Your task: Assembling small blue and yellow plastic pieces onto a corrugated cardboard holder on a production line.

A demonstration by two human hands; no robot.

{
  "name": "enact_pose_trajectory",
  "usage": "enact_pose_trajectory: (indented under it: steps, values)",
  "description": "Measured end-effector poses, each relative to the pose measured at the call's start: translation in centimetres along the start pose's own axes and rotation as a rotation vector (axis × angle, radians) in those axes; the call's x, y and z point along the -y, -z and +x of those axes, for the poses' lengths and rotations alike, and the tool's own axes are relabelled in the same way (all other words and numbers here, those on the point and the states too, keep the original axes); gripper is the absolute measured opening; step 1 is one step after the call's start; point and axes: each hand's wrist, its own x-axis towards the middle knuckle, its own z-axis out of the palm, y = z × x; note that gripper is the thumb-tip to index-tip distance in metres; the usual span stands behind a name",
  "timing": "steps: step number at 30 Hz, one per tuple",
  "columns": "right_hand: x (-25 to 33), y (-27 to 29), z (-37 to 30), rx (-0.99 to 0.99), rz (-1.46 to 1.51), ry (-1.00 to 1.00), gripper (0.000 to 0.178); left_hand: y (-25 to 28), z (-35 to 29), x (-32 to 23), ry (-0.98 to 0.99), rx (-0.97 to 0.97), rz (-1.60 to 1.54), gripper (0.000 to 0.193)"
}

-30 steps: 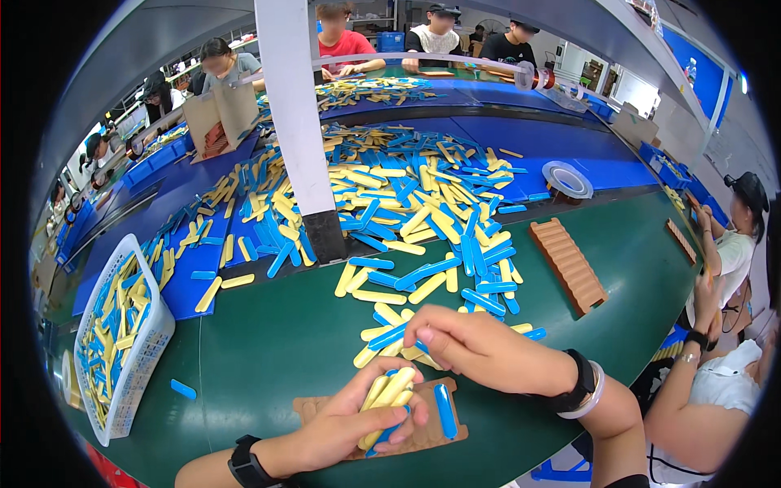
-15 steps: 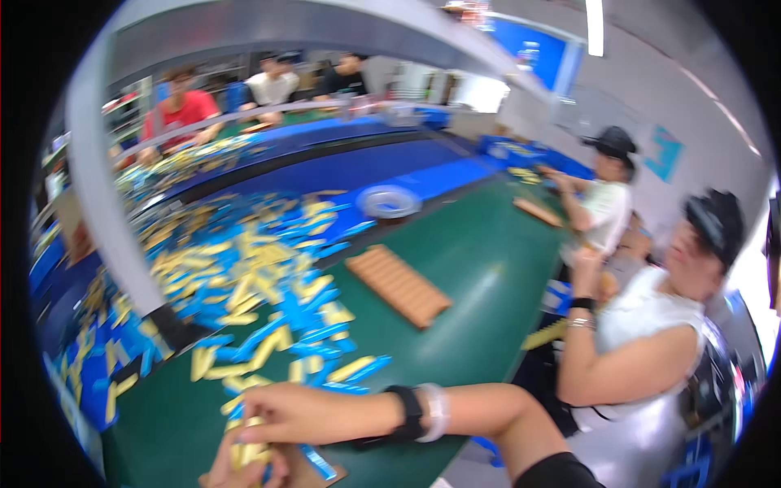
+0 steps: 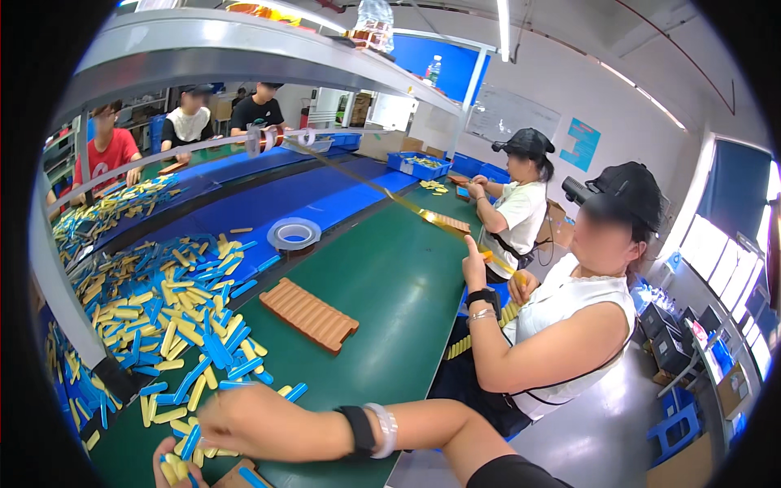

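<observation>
At the lower left, my left hand (image 3: 165,465) is closed around several short yellow sticks (image 3: 174,467); the lower edge of the picture cuts part of it off. Just above and to the right hovers my right hand (image 3: 264,421), with a black band and a clear bracelet at the wrist. Its fingers point down, smeared and mostly hidden by the back of the hand. Below it shows a brown tray (image 3: 231,480) with a blue stick on it. Beyond both hands spreads a loose pile of yellow and blue plastic sticks (image 3: 183,325).
A ridged brown tray (image 3: 309,315) lies on the green table (image 3: 390,276). Behind it are a round clear bowl (image 3: 294,234) and a blue belt (image 3: 244,195). A grey post (image 3: 69,285) rises at left. To my right, a co-worker (image 3: 561,325) stretches a yellow strip (image 3: 358,175).
My view has swung to the right. My right hand has parted from the left hand, where they were together over the sticks. The co-worker at right now holds a stretched yellow strip.
</observation>
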Motion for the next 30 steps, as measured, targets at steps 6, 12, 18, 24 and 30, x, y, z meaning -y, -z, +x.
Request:
enact_pose_trajectory:
  steps: [6, 12, 18, 24, 30]
  values:
    - [4.2, -1.2, -7.1, 0.185, -0.676, 0.511, 0.018, 0.3, 0.9, 0.0, 0.053, -0.138, -0.146, 0.050]
    - [5.1, -2.2, -5.8, 0.279, -0.579, 0.459, 0.019, 0.9, 1.2, 1.2, -0.001, -0.005, -0.044, 0.061]
    - [5.1, -2.6, -5.3, 0.351, -0.586, 0.370, 0.019, 0.8, 0.9, 0.2, 0.000, -0.035, -0.059, 0.048]
    - [5.1, -2.2, -5.2, 0.408, -0.626, 0.240, 0.020, 0.9, 0.8, -0.2, 0.072, 0.058, 0.019, 0.035]
    - [4.9, -1.1, -4.1, 0.453, -0.562, 0.090, 0.017, 0.8, 0.5, -0.3, 0.075, 0.263, -0.008, 0.037]
